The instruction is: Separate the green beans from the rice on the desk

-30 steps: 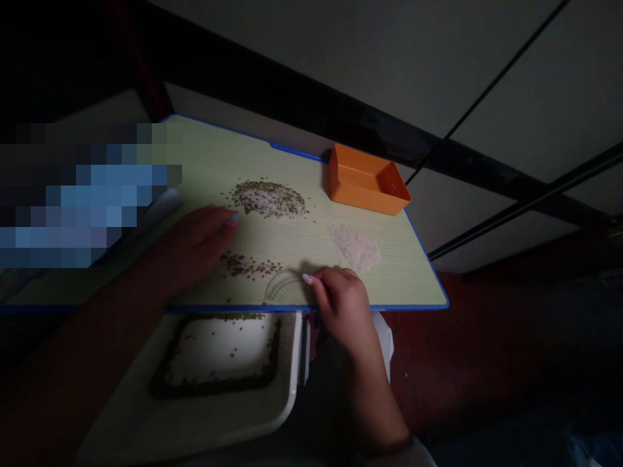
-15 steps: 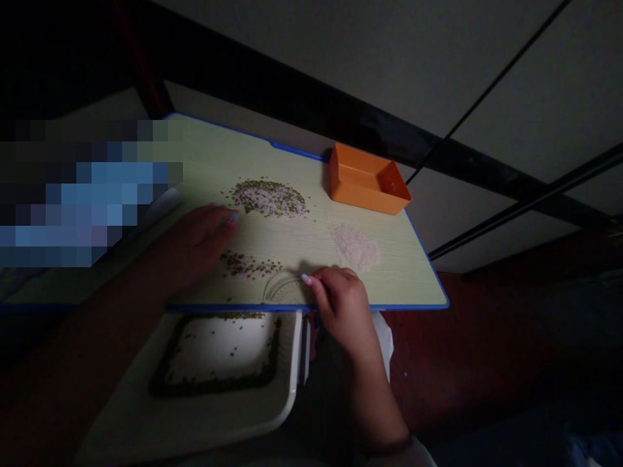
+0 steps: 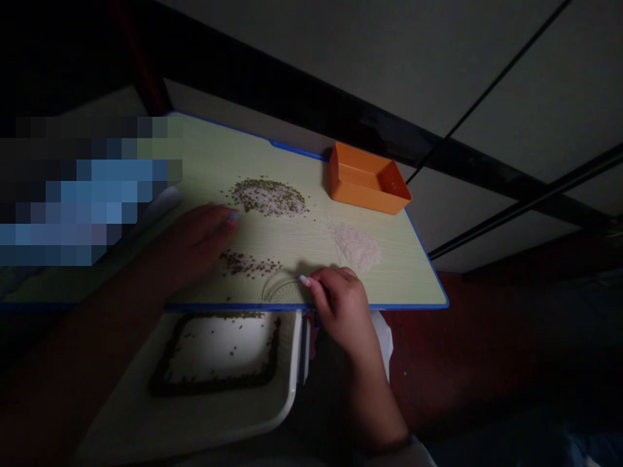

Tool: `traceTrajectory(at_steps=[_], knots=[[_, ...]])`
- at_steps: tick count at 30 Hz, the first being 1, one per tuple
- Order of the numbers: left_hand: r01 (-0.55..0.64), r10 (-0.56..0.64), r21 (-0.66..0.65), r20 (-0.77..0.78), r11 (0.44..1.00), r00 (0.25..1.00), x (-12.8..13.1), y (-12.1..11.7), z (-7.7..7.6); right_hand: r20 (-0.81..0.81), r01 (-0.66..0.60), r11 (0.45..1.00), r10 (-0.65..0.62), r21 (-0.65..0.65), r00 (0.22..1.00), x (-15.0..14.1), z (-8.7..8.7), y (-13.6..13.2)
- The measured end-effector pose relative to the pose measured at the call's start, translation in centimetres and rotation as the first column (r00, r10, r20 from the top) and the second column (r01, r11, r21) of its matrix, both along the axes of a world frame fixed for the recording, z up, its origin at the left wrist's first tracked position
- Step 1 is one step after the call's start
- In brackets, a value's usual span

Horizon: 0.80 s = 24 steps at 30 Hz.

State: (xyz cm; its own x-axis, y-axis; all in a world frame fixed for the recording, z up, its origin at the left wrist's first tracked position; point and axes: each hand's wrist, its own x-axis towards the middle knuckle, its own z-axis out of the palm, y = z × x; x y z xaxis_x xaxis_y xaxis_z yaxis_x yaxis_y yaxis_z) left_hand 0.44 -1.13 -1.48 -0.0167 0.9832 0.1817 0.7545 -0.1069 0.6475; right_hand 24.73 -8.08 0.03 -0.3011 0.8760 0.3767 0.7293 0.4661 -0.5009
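My left hand (image 3: 202,237) hovers over or rests on the pale table at left, fingers stretched out, holding nothing visible. Its fingertips are beside a mixed pile of green beans and white rice grains (image 3: 270,196). Below them lies a smaller scatter of beans and grains (image 3: 250,264). At the near edge, my right hand (image 3: 343,295) is closed, its thumb at the rim of a clear, round plastic piece with a dotted pattern (image 3: 287,288); the hand hides part of it. A pile of white rice (image 3: 357,246) lies just beyond my right hand.
An orange open box (image 3: 367,188) stands at the table's back right. Under the near blue table edge (image 3: 409,306) is a white basin (image 3: 287,402) with many green beans along its inside. A blurred-out patch covers the left side. Cabinet panels (image 3: 487,130) rise behind.
Almost nothing differs. My right thumb and the clear plastic piece have shifted very slightly to the left; my left hand stays in place.
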Motion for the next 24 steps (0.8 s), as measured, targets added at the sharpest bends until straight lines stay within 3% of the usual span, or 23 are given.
traceTrajectory(at_steps=[14,18,21,24], knots=[[0.022,-0.022,0.013,-0.018,1.000,1.000,0.01,0.12,0.02,0.014,0.001,1.000,-0.002,0.021,1.000,-0.22,-0.24,0.03],[0.033,-0.034,-0.006,-0.032,0.999,0.999,-0.01,0.10,0.21,0.047,0.049,0.997,-0.051,0.053,0.998,-0.30,-0.47,0.11],[0.035,-0.035,-0.001,-0.038,0.999,0.999,-0.13,0.18,0.11,0.022,0.097,0.993,-0.099,0.063,0.995,-0.22,-0.44,0.08],[0.033,-0.033,0.000,-0.031,0.999,0.999,-0.21,0.24,-0.06,-0.016,0.071,0.995,-0.070,0.070,0.997,-0.19,-0.25,-0.04]])
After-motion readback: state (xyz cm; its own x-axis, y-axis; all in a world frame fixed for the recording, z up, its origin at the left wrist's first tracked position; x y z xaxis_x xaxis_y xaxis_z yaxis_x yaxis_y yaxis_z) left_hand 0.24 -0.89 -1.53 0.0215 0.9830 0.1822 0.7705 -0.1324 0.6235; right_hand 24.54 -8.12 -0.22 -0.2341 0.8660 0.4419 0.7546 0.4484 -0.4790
